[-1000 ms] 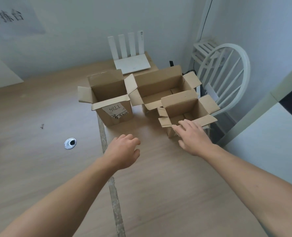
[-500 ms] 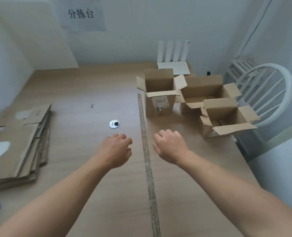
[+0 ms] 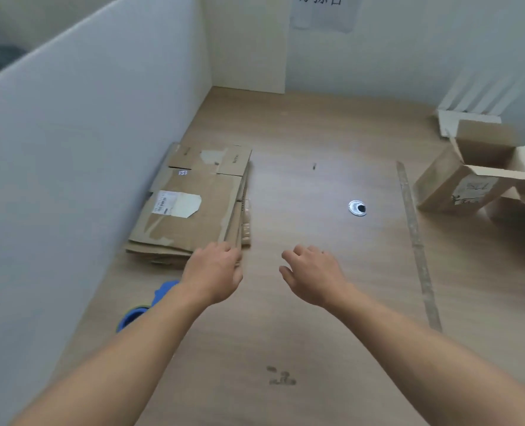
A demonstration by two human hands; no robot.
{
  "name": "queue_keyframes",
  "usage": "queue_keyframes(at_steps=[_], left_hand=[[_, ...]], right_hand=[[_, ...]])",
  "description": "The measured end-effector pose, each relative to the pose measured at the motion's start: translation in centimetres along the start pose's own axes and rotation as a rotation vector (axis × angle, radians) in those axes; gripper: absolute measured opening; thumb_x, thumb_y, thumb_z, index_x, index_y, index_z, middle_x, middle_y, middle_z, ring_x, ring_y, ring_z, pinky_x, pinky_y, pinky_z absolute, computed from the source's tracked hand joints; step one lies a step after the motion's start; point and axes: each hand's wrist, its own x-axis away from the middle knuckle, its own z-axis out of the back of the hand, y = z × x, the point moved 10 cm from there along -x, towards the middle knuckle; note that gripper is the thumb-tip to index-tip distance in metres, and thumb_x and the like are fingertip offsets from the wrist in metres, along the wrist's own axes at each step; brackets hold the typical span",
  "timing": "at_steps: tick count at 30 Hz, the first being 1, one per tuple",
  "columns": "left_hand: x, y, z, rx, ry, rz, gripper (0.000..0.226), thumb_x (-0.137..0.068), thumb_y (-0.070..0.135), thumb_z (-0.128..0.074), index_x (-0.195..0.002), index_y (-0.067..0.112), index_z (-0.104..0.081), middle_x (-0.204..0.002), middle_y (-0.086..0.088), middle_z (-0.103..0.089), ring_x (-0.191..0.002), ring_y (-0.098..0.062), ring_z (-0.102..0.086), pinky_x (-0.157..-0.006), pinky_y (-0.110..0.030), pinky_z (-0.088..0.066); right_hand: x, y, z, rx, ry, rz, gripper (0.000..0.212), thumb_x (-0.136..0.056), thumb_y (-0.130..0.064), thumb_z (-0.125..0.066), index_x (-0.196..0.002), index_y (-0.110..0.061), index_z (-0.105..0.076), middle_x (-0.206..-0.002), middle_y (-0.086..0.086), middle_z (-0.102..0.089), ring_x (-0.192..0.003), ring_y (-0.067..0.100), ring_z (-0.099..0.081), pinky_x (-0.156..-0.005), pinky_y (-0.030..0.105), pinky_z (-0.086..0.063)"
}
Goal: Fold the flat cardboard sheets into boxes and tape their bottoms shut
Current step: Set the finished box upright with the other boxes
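A stack of flat cardboard sheets lies on the wooden table against the white partition at the left. My left hand reaches to the stack's near right corner, its fingers at the edge; whether they hold the cardboard is unclear. My right hand hovers over the bare table to the right of the stack, fingers loosely curled, holding nothing. Folded boxes with open flaps stand at the right edge of view. A blue tape dispenser shows partly beside my left forearm.
A white partition walls the table's left side. A round metal cable grommet sits mid-table. A taped seam runs along the tabletop. A white router stands at the back right.
My view has swung left from the folded boxes to the flat stack. Both hands moved left with it; my left hand has come to the stack's near corner.
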Motion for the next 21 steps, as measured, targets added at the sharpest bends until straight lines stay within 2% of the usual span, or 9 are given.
queue_keyframes(at_steps=[6,10,13,17,19,21], left_hand=[[0.0,-12.7,-0.6,0.054,0.022,0.146,0.032,-0.095,0.034,-0.046,-0.12,0.022,-0.06,-0.125,0.001,-0.058,-0.116,-0.023,-0.05,-0.093,-0.035,-0.04],[-1.5,-18.3,-1.3,0.084,0.009,0.2,0.036,-0.095,0.032,-0.047,-0.128,0.023,-0.058,-0.133,0.001,-0.054,-0.123,-0.024,-0.047,-0.098,-0.036,-0.039],[-2.9,-20.9,-2.1,0.123,-0.005,0.216,0.044,-0.094,0.032,-0.049,-0.137,0.023,-0.051,-0.142,-0.002,-0.045,-0.13,-0.026,-0.042,-0.101,-0.038,-0.038],[-3.9,-21.9,-4.0,0.228,-0.061,0.236,0.058,-0.095,0.037,-0.05,-0.15,0.028,-0.033,-0.159,-0.002,-0.024,-0.144,-0.025,-0.023,-0.114,-0.041,-0.029],[-3.8,-21.9,-5.1,0.265,-0.095,0.253,0.063,-0.095,0.039,-0.049,-0.153,0.03,-0.027,-0.163,0.0,-0.016,-0.148,-0.024,-0.015,-0.117,-0.042,-0.026],[-3.4,-21.8,-5.5,0.282,-0.072,0.261,0.063,-0.094,0.041,-0.05,-0.152,0.031,-0.029,-0.163,0.002,-0.018,-0.147,-0.023,-0.017,-0.116,-0.042,-0.029]], right_hand=[[-6.2,-8.6,-1.5,-0.122,-0.058,-0.02,0.036,-0.1,-0.043,-0.039,-0.122,-0.02,-0.055,-0.116,0.004,-0.06,-0.105,0.032,-0.057,-0.08,0.039,-0.046],[-9.6,-10.9,-3.5,-0.247,-0.153,-0.123,0.04,-0.1,-0.043,-0.041,-0.132,-0.021,-0.05,-0.123,0.004,-0.057,-0.116,0.029,-0.053,-0.088,0.041,-0.048],[-11.6,-11.2,-5.3,-0.472,-0.205,-0.306,0.048,-0.097,-0.042,-0.046,-0.141,-0.021,-0.045,-0.126,0.007,-0.058,-0.121,0.029,-0.051,-0.095,0.042,-0.046],[-12.1,-10.1,-6.0,-0.787,-0.1,-0.616,0.059,-0.094,-0.032,-0.054,-0.149,-0.018,-0.036,-0.136,0.008,-0.052,-0.126,0.028,-0.047,-0.102,0.039,-0.042],[-11.4,-9.7,-6.3,-0.956,-0.025,-0.738,0.056,-0.092,-0.025,-0.056,-0.145,-0.018,-0.04,-0.12,0.002,-0.055,-0.116,0.024,-0.052,-0.095,0.035,-0.045],[-10.8,-9.8,-7.0,-1.099,0.007,-0.804,0.054,-0.09,-0.024,-0.06,-0.142,-0.021,-0.042,-0.109,-0.004,-0.056,-0.107,0.021,-0.056,-0.091,0.036,-0.049]])
